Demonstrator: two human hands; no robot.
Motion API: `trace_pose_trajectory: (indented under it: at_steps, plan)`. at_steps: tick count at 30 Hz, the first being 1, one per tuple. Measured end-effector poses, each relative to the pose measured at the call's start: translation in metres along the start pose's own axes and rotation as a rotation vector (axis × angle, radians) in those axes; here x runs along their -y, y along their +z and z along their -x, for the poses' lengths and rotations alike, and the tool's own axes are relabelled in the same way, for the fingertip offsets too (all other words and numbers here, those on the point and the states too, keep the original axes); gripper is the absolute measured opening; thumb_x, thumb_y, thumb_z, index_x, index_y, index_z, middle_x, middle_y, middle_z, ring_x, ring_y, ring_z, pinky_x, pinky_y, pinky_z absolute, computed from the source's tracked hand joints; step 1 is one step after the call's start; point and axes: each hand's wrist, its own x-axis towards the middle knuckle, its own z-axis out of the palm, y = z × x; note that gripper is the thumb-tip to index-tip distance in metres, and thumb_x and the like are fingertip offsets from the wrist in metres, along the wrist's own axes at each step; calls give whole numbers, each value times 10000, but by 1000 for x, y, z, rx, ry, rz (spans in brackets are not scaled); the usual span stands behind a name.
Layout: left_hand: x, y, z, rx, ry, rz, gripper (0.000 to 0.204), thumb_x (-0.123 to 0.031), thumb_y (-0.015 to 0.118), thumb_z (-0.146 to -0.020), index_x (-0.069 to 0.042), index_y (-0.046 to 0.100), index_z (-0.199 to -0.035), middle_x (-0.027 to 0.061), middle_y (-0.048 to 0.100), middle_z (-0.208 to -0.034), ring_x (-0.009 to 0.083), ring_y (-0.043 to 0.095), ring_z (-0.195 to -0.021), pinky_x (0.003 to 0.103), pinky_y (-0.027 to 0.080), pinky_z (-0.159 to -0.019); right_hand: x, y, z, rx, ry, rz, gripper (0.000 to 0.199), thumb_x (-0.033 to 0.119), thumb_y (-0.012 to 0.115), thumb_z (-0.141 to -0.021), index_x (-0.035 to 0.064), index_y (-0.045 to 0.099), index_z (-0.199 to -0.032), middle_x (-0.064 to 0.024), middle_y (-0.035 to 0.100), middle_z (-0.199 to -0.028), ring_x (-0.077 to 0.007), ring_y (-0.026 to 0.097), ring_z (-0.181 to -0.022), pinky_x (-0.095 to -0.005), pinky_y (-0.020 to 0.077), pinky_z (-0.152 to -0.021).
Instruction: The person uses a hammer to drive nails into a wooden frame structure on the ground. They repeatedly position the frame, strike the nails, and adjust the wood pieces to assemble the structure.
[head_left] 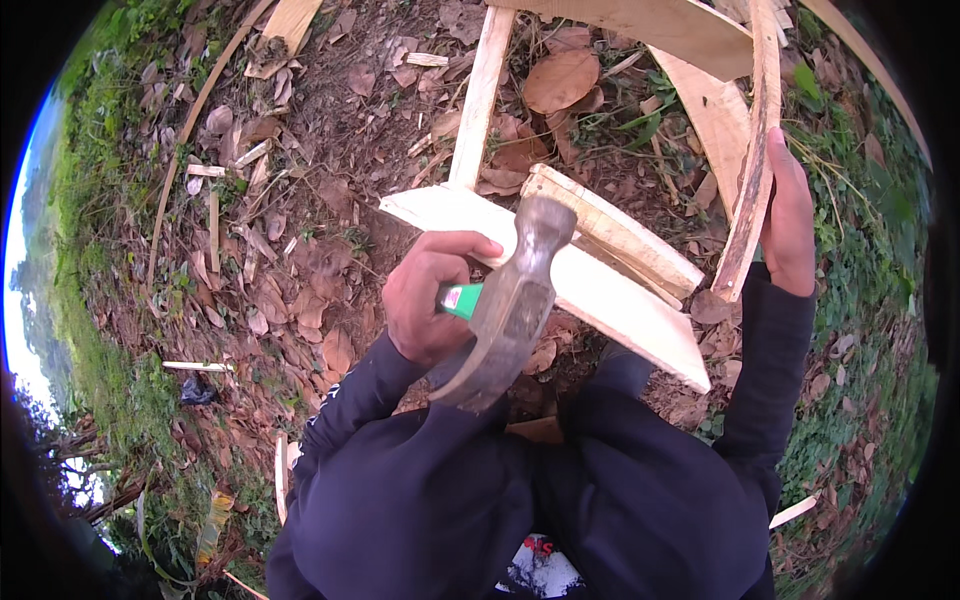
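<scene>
My left hand (428,300) is closed around the green handle of a claw hammer (530,270). Its metal head is close to the camera, above a pale wooden board (630,320). One digit stretches toward that board's edge; whether it touches is unclear. A second, shorter wooden piece (620,230) lies along the board's far side. At the right, my right hand (790,220) holds a bark-edged wooden slat (752,180) from its outer side, with most fingers hidden behind it. A thin wooden strip (482,100) runs from the pale board up to a far board (640,25).
Another wide plank (712,120) slants inside the wooden structure. Dry leaves (562,80) and wood offcuts (208,170) litter the soil. A long curved strip (190,120) lies at the left. Green plants (105,200) border the ground. My knees (400,500) are close below the board.
</scene>
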Motion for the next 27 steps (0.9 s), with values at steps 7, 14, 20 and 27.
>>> trace_pose_trajectory:
  at_steps: [7, 14, 20, 27]
  plan:
    - [-9, -5, -64, 43, -159, -15, 351, -117, 880, -770, -7, 619, -978, 50, 735, -927, 46, 627, -718, 214, 491, -594, 20, -7, 0, 2, 26, 131, 348, 426, 574, -1017, 89, 654, -1047, 63, 623, -811, -2, 530, -646, -200, 354, -537]
    - [0, -24, -89, 115, -128, 140, 285, -92, 815, -850, 12, 561, -929, 129, 718, -957, 171, 747, -783, 269, 621, -679, 33, 1, -5, 62, -57, 37, 321, 367, 578, -1020, 61, 670, -1048, 37, 665, -802, -19, 574, -578, -203, 434, -492]
    - [-24, -24, -109, 141, -56, 297, 304, -92, 815, -850, 26, 551, -943, 139, 702, -946, 186, 745, -774, 283, 637, -690, 60, -17, -17, 47, -189, 33, 317, 315, 545, -1041, 33, 687, -1062, 2, 678, -842, -63, 610, -626, -252, 471, -537]
    - [-48, -22, -102, 186, -131, 267, 316, -32, 814, -829, 19, 518, -926, 161, 683, -960, 225, 753, -778, 284, 641, -662, 55, -30, -28, -103, -243, 202, 409, 412, 556, -1027, 31, 677, -941, 5, 594, -716, -97, 534, -575, -289, 429, -518]
